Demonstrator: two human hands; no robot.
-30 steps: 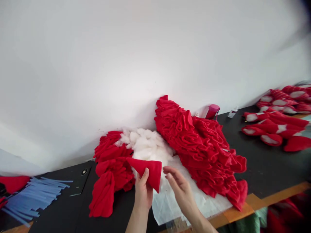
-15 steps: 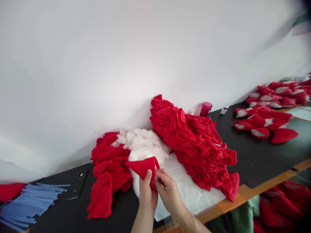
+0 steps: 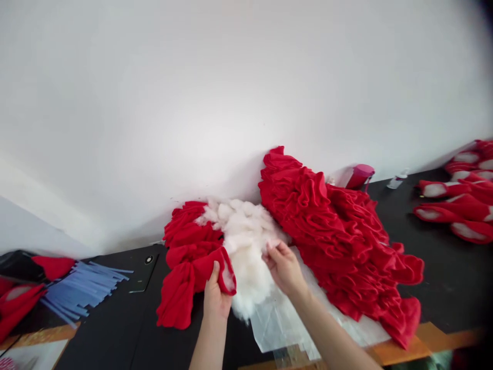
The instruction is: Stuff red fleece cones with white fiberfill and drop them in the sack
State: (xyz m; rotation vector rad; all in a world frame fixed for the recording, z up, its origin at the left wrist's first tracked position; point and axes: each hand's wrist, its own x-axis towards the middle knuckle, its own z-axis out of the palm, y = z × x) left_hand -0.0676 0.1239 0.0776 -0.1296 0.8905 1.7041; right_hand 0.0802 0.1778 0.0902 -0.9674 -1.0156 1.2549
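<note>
My left hand grips a red fabric cone, thumb on its outer side. The cone's open end faces right, and some white filling shows inside. My right hand is off to the right, over the edge of a white heap of fluffy stuffing. Its fingers are curled in a pinch, and what lies between them is too small or hidden to make out. Left of the stuffing, red fabric pieces are stacked, partly behind the cone in my left hand.
A large pile of red fabric pieces lies on the right, partly over clear plastic sheeting. Blue strips and a dark phone are on the left. A pink-lidded container, a small bottle and stuffed red pieces stand rightward.
My right hand has moved from the cone's opening to the stuffing. The left hand still holds the cone, now turned with its opening toward me. The view has swung left.
</note>
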